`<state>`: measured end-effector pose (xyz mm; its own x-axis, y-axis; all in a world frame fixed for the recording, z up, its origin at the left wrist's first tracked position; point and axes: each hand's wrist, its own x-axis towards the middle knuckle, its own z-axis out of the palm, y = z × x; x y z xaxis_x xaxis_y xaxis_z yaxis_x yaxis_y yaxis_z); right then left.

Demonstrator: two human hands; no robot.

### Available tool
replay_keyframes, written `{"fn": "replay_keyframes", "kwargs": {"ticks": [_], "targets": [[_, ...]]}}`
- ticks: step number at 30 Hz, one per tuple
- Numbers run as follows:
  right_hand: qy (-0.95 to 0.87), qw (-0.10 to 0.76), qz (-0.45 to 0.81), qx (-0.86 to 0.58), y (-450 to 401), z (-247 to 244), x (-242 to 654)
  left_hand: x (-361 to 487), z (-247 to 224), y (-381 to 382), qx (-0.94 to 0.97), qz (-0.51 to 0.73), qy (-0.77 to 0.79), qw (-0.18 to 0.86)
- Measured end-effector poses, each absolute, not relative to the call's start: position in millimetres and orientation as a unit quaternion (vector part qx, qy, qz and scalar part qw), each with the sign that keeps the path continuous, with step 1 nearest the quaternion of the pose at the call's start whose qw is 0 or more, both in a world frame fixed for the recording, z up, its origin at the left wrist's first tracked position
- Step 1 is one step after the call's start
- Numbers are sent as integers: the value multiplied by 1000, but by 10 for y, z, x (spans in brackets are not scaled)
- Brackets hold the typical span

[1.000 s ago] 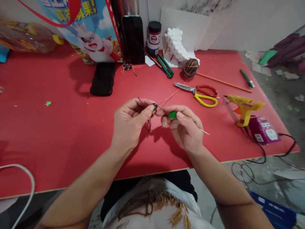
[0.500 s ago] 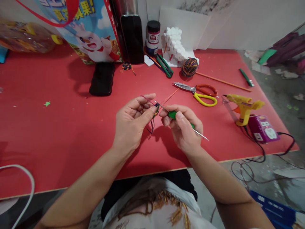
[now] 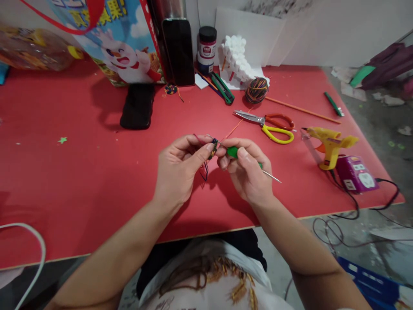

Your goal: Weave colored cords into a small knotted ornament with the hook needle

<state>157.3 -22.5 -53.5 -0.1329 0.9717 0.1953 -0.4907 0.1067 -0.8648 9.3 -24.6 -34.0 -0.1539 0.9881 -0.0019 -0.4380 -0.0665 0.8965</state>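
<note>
Between thumb and fingers, my left hand [image 3: 180, 165] pinches a small dark crochet piece [image 3: 213, 148] of multicoloured yarn. A dark loose yarn end [image 3: 205, 171] dangles below it. My right hand [image 3: 250, 168] is closed around the green grip of a crochet hook [image 3: 232, 151]. The hook's thin metal tip reaches the piece, though whether it passes through a stitch is too small to tell. Its other metal end sticks out past my palm. From my hands an orange-pink strand [image 3: 235, 128] runs up toward a multicoloured yarn ball [image 3: 256, 90], passing by the scissors [image 3: 264, 122].
On the red table [image 3: 80, 181], a glue gun [image 3: 331, 144] and a purple box [image 3: 356, 174] with cords stand at right. A black phone [image 3: 138, 106], utility knife [image 3: 222, 88], jar [image 3: 207, 49], white foam model [image 3: 237, 58] and printed bag [image 3: 119, 47] are farther back.
My right hand has shifted slightly up and left, closer to my left hand and the crochet piece. The left fingertips have curled in more around the yarn.
</note>
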Motion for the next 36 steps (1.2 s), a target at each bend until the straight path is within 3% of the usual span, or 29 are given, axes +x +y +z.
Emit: {"fn": "replay_keyframes", "kwargs": {"ticks": [36], "targets": [[-479, 580, 605, -260, -252, -514, 1596, 53, -256, -197, 298, 649, 424, 557]]}}
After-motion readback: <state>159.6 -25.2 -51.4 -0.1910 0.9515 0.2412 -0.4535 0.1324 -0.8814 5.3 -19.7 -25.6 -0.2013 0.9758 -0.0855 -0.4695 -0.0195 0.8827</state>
